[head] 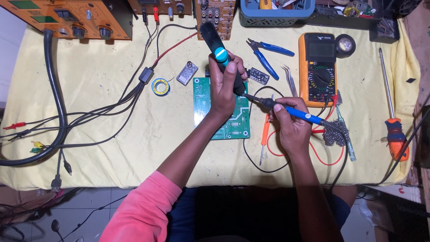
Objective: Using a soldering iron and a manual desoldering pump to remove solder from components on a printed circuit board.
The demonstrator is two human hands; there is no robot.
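Note:
A green circuit board (202, 96) lies flat on the yellow cloth. My left hand (225, 85) grips a black desoldering pump (218, 51) with a teal button, its nozzle down over the board's right part. A blue-handled soldering iron (303, 115) is held by my right hand (290, 123), and its dark tip points left, meeting the pump's nozzle at the board's right edge. The board's middle is hidden under my left hand.
Around the board lie a solder spool (160, 86), a small clear case (187, 73), blue cutters (265, 54), tweezers (290, 79), an orange multimeter (317, 67), black tape (345, 45), a wire-wool pad (335, 132) and two screwdrivers (393, 116). Cables (89, 114) run from orange bench units at the back left.

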